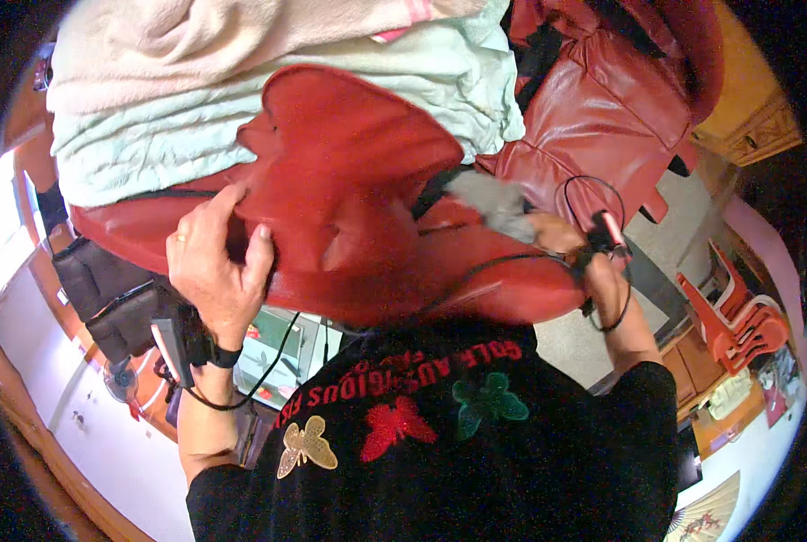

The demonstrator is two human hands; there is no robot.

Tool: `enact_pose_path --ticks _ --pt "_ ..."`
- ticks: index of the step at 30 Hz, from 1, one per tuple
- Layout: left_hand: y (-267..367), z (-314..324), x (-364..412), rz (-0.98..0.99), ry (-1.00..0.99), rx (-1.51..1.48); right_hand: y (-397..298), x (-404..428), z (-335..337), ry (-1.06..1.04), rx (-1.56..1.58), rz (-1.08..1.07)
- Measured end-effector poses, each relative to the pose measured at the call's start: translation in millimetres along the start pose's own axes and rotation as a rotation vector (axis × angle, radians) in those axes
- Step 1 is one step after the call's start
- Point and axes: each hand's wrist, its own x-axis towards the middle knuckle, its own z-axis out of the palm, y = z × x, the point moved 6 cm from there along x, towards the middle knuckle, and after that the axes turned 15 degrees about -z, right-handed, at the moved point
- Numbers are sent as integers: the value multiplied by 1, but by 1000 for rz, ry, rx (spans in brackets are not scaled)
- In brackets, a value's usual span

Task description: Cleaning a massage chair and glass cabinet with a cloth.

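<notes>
A red leather sofa (498, 298) fills the middle of the view in front of me. Its raised, rounded red leather cushion (356, 142) leans against the pale towels behind. My left hand (217, 264) grips the cushion's lower left side, thumb and index finger set on a fold; the other fingertips are hidden. In my right hand (559, 237) is a grey cloth (498, 203), blurred and bunched, against the seat's right part, beside a dark gap in the leather. A device with a black cable is strapped at each wrist.
Mint and cream towels (173, 135) drape over the sofa at the back. Another red leather seat (600, 129) stands at the right. Stacked orange plastic stools (742, 318) are farther right. A glass-topped table (274, 352) and an electric fan (122, 379) are at the lower left.
</notes>
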Motion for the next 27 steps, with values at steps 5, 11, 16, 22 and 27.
enact_pose_path --ticks 5,11,16,22,27 --pt "8 0 3 44 25 -30 138 -110 1 110 -225 505" --pt "2 -1 -2 63 72 -72 -21 -99 -105 -72 -317 525" --pt "7 0 3 149 137 -104 -36 41 -58 166 -233 -119" --pt "3 -3 -1 197 213 -133 57 -13 -37 583 -26 341" --pt "1 -2 -6 312 296 -188 22 -65 -42 10 -241 339"
